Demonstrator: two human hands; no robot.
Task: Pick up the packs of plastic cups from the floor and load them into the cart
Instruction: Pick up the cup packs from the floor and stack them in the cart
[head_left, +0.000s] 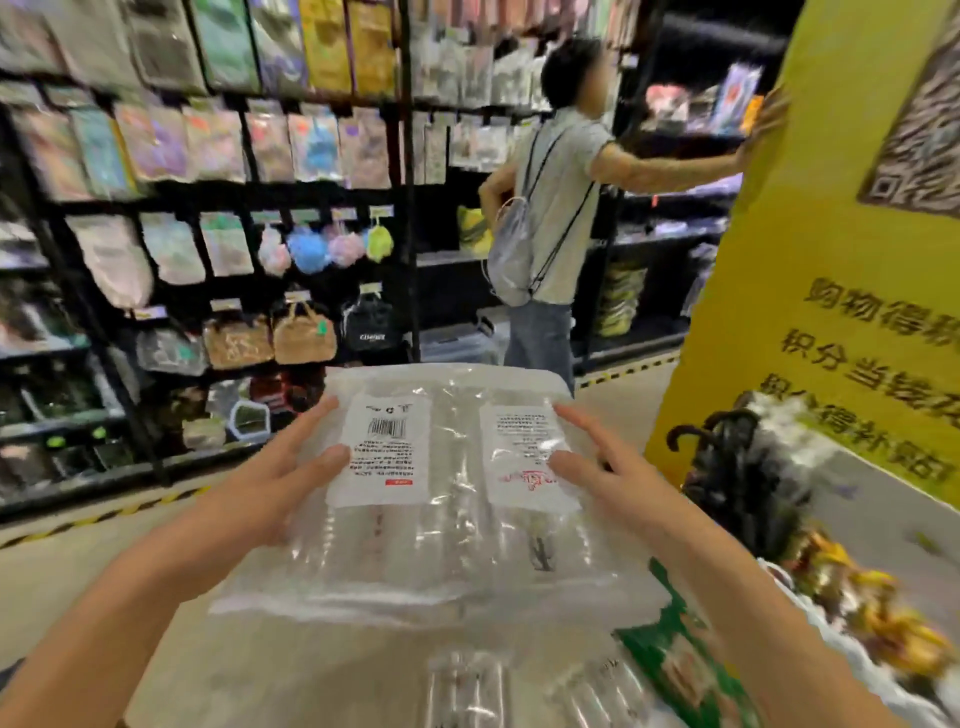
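I hold a large clear pack of plastic cups (447, 519) flat in front of me at chest height, with two white printed labels on its top. My left hand (270, 478) grips its left edge, thumb on the barcode label. My right hand (608, 478) grips its right edge, fingers spread on the other label. Below, at the bottom of the view, lie two more clear packs of cups (467, 686), blurred. The cart is not clearly visible.
Black shelves (208, 208) with hanging bags and pouches line the left side. A person (550, 208) with a drawstring backpack stands ahead, one hand on a yellow pillar (831, 260) at the right. Black umbrellas (737, 478) and yellow packaged goods (872, 613) sit at the right.
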